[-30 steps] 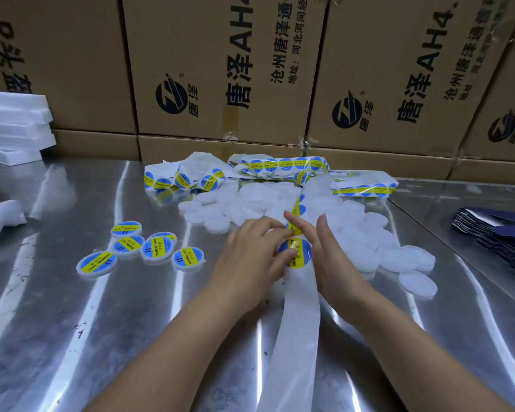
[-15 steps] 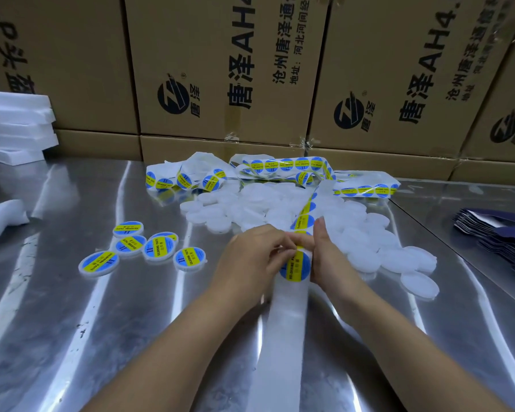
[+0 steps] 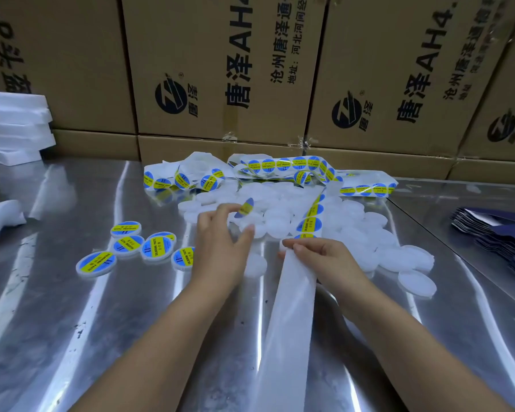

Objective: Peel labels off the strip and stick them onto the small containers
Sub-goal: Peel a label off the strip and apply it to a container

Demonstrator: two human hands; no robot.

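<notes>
Brushed steel tabletop (image 3: 72, 322) is gleaming under me, with brown cardboard cartons (image 3: 220, 69) stacked behind. My left hand (image 3: 220, 248) is pinching a round, glossy blue-and-yellow label (image 3: 244, 208) between thumb and forefinger, lifted over a heap of flat, round, translucent white containers (image 3: 277, 221). My right hand (image 3: 327, 260) is gripping the smooth white paper strip (image 3: 289, 316), fingers (image 3: 306, 248) curled on it, just below the labels (image 3: 309, 226) on it. Five labelled containers (image 3: 158, 248) are lying on the tabletop to the left.
</notes>
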